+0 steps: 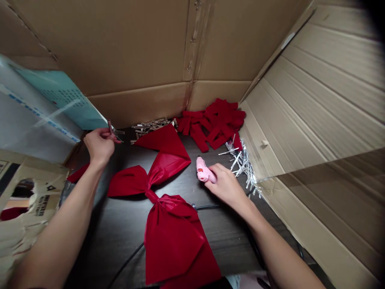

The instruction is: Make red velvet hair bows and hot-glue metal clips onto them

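Our right hand (224, 182) grips a pink plastic glue gun (203, 172); our left hand (100, 146) pinches what appears to be a slim metal clip (110, 126). Between them, a red fabric bow (152, 196) lies on the dark wood-grain table (126, 224), red fabric strips (218, 124) piled beyond.

Brown cardboard panels (126, 44) stand behind and right of a dark, wood-grained tabletop (120, 224) with pale sheen.

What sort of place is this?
Likely a craft bench: cardboard walls, a red bow on the dark tabletop, and a pink glue gun in the right hand.
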A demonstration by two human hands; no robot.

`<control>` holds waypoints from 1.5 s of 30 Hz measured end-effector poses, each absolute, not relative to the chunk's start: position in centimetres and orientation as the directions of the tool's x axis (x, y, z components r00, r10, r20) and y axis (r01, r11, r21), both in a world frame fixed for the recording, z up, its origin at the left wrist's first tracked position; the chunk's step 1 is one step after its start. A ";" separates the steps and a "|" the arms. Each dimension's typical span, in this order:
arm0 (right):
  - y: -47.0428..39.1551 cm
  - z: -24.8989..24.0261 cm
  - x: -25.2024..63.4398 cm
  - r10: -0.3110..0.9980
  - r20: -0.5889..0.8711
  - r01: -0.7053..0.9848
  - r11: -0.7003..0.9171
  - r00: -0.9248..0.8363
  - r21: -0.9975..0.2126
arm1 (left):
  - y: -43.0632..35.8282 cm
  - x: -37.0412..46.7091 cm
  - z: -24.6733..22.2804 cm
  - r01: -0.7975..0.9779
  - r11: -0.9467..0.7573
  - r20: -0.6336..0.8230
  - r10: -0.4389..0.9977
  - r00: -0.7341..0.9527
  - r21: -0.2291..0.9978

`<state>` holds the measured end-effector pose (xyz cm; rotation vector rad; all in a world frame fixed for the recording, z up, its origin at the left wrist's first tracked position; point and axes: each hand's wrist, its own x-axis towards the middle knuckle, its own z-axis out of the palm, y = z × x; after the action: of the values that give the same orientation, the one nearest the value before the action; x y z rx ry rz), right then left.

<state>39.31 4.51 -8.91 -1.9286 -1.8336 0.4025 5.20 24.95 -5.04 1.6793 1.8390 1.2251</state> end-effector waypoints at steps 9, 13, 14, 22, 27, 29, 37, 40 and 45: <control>4.5 -8.8 39.3 0.994 0.089 0.863 -0.016 0.071 -0.504 | 26.1 4.8 -6.5 0.691 -0.201 0.378 0.919 -0.113 0.695; 4.5 -8.8 39.3 0.994 0.085 0.864 -0.017 0.069 -0.503 | 26.3 4.4 -6.7 0.689 -0.191 0.334 0.939 -0.079 0.699; 4.4 -8.8 39.3 0.994 0.083 0.863 -0.018 0.069 -0.504 | 26.3 4.4 -6.5 0.695 -0.190 0.327 0.943 -0.069 0.694; 4.5 -8.8 39.3 0.994 0.086 0.857 -0.008 0.061 -0.515 | 26.4 5.2 -4.5 0.788 -0.210 0.339 0.941 0.001 0.580; 4.5 -8.7 39.3 0.995 0.078 0.854 -0.010 0.059 -0.520 | 26.9 5.4 -4.0 0.819 -0.227 0.322 0.945 0.055 0.527; 4.4 -8.6 39.3 0.995 0.081 0.856 -0.007 0.057 -0.516 | 27.0 5.3 -3.9 0.827 -0.229 0.322 0.945 0.062 0.514; 4.4 -8.6 39.2 0.997 0.060 0.857 -0.011 0.049 -0.515 | 26.4 5.3 -3.1 0.797 -0.271 0.291 0.948 0.125 0.540; 4.4 -8.6 39.2 0.997 0.054 0.856 -0.011 0.046 -0.516 | 26.3 5.3 -2.9 0.792 -0.279 0.288 0.948 0.137 0.543; 4.4 -8.6 39.2 0.998 0.049 0.861 -0.014 0.045 -0.509 | 26.0 5.4 -2.9 0.795 -0.291 0.296 0.944 0.147 0.533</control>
<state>39.19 4.35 -8.61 -1.9283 -1.8686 0.4607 5.44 26.04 -2.90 2.1749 1.6954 0.8635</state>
